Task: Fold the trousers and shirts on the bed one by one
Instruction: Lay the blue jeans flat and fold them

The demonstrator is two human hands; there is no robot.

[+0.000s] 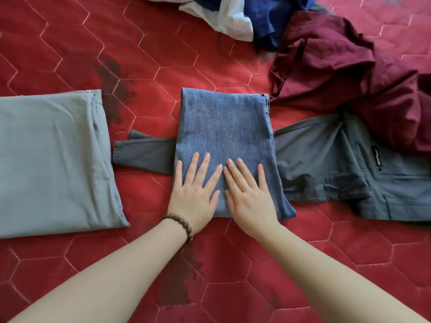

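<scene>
Folded blue denim trousers (224, 127) lie in a neat rectangle at the middle of the red bed. My left hand (196, 194) and my right hand (247, 194) press flat on its near end, side by side, fingers straight and spread. Dark grey trousers (326, 159) lie spread out underneath, with a leg end (144, 152) sticking out to the left and the waist part out to the right. A folded light grey-blue garment (51, 159) rests at the left.
A crumpled maroon garment (338, 66) lies at the back right, touching the grey trousers. White cloth (233, 17) and navy cloth (268, 22) are heaped at the back. The red quilted bedcover (140, 54) has dark stains near the middle.
</scene>
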